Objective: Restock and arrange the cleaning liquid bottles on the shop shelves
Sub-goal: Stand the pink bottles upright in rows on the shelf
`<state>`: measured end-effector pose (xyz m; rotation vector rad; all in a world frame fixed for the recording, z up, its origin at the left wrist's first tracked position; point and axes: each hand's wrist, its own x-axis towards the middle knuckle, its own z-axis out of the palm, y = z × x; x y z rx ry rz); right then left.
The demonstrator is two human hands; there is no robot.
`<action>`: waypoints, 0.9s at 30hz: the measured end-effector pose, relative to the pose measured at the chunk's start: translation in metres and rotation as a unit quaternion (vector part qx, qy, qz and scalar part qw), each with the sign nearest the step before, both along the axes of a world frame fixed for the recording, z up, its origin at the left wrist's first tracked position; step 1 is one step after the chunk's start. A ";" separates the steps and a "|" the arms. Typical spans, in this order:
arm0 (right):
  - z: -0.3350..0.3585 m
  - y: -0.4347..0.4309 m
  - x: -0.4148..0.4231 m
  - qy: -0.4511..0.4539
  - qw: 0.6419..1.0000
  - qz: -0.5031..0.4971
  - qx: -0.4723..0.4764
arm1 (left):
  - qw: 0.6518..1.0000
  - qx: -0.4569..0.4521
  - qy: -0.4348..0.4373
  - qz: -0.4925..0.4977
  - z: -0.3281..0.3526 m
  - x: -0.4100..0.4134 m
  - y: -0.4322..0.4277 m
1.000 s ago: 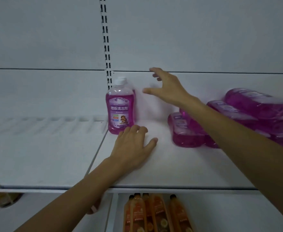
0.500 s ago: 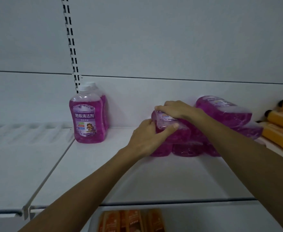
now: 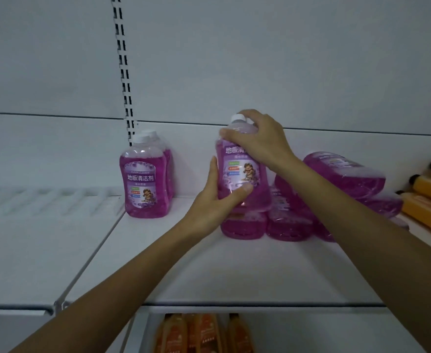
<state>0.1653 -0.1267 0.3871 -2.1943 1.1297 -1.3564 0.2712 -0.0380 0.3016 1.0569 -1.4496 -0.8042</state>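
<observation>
Left hand [image 3: 215, 201] gripping lower body of held bottle [image 3: 243, 171], thumb lying across label; right hand [image 3: 259, 142] curling round its shoulder, holding it upright. Under fingers, stacked bottles [image 3: 344, 175] lying on white shelf [image 3: 234, 271]. Left of fingers, standing bottles [image 3: 143, 182] sitting by slotted upright [image 3: 123, 72]. Orange bottles [image 3: 429, 196] lying right of fingers.
</observation>
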 end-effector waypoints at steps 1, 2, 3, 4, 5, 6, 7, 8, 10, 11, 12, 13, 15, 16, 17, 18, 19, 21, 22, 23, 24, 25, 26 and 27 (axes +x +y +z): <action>-0.001 0.007 0.006 0.007 1.000 0.009 -0.023 | 1.000 -0.009 -0.010 0.020 -0.002 0.004 0.003; -0.002 0.013 0.011 0.011 0.999 0.024 -0.032 | 0.999 -0.020 -0.021 0.042 -0.006 0.009 0.006; -0.002 0.017 0.014 0.013 0.998 0.048 -0.024 | 0.998 -0.029 -0.028 0.057 -0.009 0.014 0.009; -0.003 0.019 0.016 0.025 0.997 0.077 -0.004 | 0.997 -0.032 -0.035 0.068 -0.012 0.021 0.013; -0.004 0.021 0.017 0.049 0.993 0.107 0.023 | 0.996 -0.031 -0.040 0.076 -0.016 0.028 0.017; -0.005 0.022 0.018 0.081 0.987 0.129 0.046 | 0.995 -0.027 -0.045 0.084 -0.020 0.035 0.020; -0.007 0.022 0.020 0.110 0.982 0.144 0.059 | 0.994 -0.020 -0.049 0.090 -0.025 0.041 0.024; -0.010 0.023 0.023 0.133 0.977 0.154 0.064 | 0.994 -0.012 -0.051 0.094 -0.030 0.047 0.028; -0.018 0.024 0.031 0.158 0.972 0.165 0.062 | 0.993 0.005 -0.058 0.098 -0.039 0.056 0.034; -0.022 0.024 0.035 0.158 0.971 0.167 0.063 | 0.993 0.014 -0.066 0.099 -0.041 0.059 0.036; -0.024 0.024 0.037 0.154 0.972 0.166 0.067 | 0.991 0.024 -0.079 0.101 -0.043 0.062 0.037; -0.025 0.024 0.039 0.153 0.973 0.161 0.070 | 0.990 0.030 -0.094 0.101 -0.043 0.063 0.037; -0.025 0.022 0.038 0.169 0.973 0.150 0.057 | 0.981 0.039 -0.158 0.105 -0.041 0.066 0.037; -0.025 0.022 0.037 0.178 0.973 0.145 0.041 | 0.965 0.036 -0.230 0.119 -0.039 0.068 0.038; -0.025 0.021 0.036 0.182 0.973 0.140 0.021 | 0.941 0.023 -0.310 0.136 -0.039 0.071 0.038; -0.025 0.021 0.036 0.182 0.974 0.134 0.003 | 0.915 0.016 -0.373 0.152 -0.040 0.075 0.038; -0.027 0.021 0.037 0.180 0.975 0.128 -0.011 | 0.898 0.023 -0.409 0.157 -0.042 0.079 0.039; -0.032 0.018 0.042 0.178 0.978 0.107 -0.034 | 0.873 0.057 -0.461 0.148 -0.048 0.083 0.040; -0.035 0.016 0.045 0.175 0.979 0.096 -0.046 | 0.853 0.068 -0.497 0.144 -0.051 0.084 0.041; -0.039 0.013 0.050 0.171 0.980 0.086 -0.054 | 0.831 0.072 -0.533 0.141 -0.053 0.084 0.042; -0.043 0.011 0.054 0.167 0.981 0.077 -0.058 | 0.816 0.071 -0.556 0.140 -0.054 0.084 0.041; -0.045 0.007 0.059 0.167 0.982 0.070 -0.058 | 0.810 0.070 -0.565 0.141 -0.054 0.084 0.041; -0.047 0.003 0.064 0.168 0.982 0.067 -0.056 | 0.811 0.072 -0.564 0.141 -0.054 0.084 0.040; -0.047 -0.001 0.069 0.169 0.982 0.066 -0.056 | 0.812 0.074 -0.561 0.142 -0.053 0.084 0.040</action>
